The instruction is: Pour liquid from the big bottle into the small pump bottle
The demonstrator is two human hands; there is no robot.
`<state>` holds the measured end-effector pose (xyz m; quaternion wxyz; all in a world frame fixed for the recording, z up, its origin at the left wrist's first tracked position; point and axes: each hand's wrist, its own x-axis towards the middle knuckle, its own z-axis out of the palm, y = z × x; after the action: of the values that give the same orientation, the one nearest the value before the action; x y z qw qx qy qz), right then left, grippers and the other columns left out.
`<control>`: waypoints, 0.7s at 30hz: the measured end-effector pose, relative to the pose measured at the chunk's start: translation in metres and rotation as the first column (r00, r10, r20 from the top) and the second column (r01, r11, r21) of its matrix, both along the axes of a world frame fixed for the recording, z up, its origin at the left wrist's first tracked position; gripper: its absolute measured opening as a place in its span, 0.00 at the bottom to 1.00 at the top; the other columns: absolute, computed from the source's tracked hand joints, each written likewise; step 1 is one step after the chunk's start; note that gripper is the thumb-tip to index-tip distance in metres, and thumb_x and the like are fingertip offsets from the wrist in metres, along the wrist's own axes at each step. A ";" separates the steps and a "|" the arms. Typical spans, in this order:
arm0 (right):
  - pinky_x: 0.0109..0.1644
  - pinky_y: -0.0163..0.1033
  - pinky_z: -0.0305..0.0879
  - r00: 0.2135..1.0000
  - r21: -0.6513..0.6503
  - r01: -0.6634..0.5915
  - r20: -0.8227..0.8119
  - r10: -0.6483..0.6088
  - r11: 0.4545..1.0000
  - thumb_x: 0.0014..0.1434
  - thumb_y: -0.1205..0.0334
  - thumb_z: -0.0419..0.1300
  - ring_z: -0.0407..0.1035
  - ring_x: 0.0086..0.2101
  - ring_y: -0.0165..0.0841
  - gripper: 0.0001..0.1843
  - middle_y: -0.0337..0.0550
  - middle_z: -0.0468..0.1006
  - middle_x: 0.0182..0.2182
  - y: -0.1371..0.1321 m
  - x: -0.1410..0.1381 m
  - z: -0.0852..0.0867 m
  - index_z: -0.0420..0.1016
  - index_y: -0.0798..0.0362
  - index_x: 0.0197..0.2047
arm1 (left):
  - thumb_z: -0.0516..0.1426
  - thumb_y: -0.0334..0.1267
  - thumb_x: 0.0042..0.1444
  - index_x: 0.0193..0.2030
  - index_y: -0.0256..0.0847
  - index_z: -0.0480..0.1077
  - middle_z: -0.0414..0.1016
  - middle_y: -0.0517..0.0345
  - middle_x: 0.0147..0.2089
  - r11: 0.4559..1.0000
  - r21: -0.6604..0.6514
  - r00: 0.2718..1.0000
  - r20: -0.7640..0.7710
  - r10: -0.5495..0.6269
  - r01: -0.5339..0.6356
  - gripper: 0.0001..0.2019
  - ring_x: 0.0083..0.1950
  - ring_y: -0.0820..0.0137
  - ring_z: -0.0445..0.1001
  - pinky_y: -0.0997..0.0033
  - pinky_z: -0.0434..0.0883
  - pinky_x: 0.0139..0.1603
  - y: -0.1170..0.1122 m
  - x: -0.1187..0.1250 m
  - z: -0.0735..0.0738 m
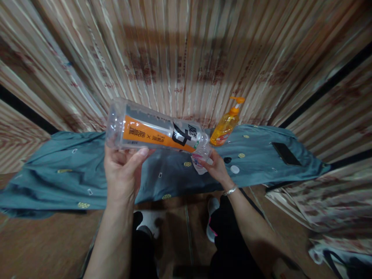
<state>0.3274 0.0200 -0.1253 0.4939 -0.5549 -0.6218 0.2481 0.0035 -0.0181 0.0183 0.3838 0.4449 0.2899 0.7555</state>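
Observation:
A large clear plastic bottle [151, 130] with an orange, grey and black label lies tilted in the air, its neck pointing right and slightly down. My left hand [123, 164] is wrapped round its base end from below. At the neck end, my right hand [216, 164] has its fingers closed on a small clear plastic container [202, 159] with pink print, whose kind I cannot make out. The container's top is right at the bottle's mouth; whether they touch is unclear. No liquid shows in the large bottle.
An orange pump bottle [225, 128] stands behind my right hand on the teal cloth [165, 174]. A black cap [227, 159], a white disc [235, 169] and a dark phone [285, 154] lie to the right. A patterned curtain [180, 66] hangs behind.

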 end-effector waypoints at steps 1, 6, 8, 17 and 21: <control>0.60 0.60 0.89 1.000 0.000 -0.003 -0.004 0.003 1.000 0.63 0.45 0.83 0.92 0.54 0.58 0.34 0.50 0.98 0.55 0.000 0.000 0.000 0.86 0.44 0.68 | 0.91 0.45 0.51 0.59 0.60 0.88 0.94 0.59 0.63 1.000 0.000 1.000 -0.011 -0.001 0.001 0.31 0.56 0.56 0.93 0.57 0.97 0.49 0.000 0.000 0.000; 0.61 0.62 0.90 1.000 0.005 0.001 -0.013 -0.001 1.000 0.63 0.46 0.83 0.92 0.54 0.60 0.33 0.52 0.98 0.56 0.000 -0.002 0.001 0.86 0.45 0.67 | 0.91 0.46 0.51 0.57 0.59 0.87 0.94 0.59 0.63 1.000 -0.008 1.000 -0.027 0.004 -0.004 0.31 0.57 0.56 0.94 0.57 0.97 0.51 -0.002 0.000 0.003; 0.61 0.62 0.89 1.000 0.011 0.003 -0.017 -0.002 1.000 0.63 0.45 0.83 0.92 0.54 0.60 0.32 0.51 0.98 0.55 0.000 -0.002 0.001 0.86 0.44 0.66 | 0.92 0.47 0.49 0.57 0.59 0.87 0.93 0.59 0.64 1.000 -0.012 1.000 -0.017 0.008 -0.009 0.32 0.57 0.55 0.94 0.56 0.97 0.50 -0.001 0.000 0.004; 0.60 0.61 0.89 1.000 -0.002 0.006 -0.023 -0.006 1.000 0.62 0.44 0.83 0.91 0.52 0.58 0.33 0.51 0.98 0.54 -0.002 0.000 0.004 0.86 0.44 0.65 | 0.92 0.51 0.47 0.61 0.59 0.87 0.94 0.60 0.61 1.000 -0.011 1.000 -0.009 0.029 -0.029 0.37 0.54 0.57 0.94 0.58 0.97 0.48 0.005 0.000 -0.001; 0.60 0.60 0.89 1.000 -0.010 0.011 -0.017 -0.011 1.000 0.62 0.44 0.83 0.91 0.52 0.57 0.33 0.51 0.97 0.53 -0.003 0.000 0.006 0.85 0.45 0.65 | 0.93 0.49 0.44 0.63 0.62 0.89 0.94 0.62 0.60 0.999 0.007 0.999 0.035 0.033 -0.033 0.39 0.52 0.60 0.93 0.58 0.98 0.47 0.008 0.003 -0.003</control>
<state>0.3278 0.0172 -0.1193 0.4978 -0.5586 -0.6132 0.2532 0.0060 -0.0097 0.0156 0.3748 0.4281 0.2874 0.7705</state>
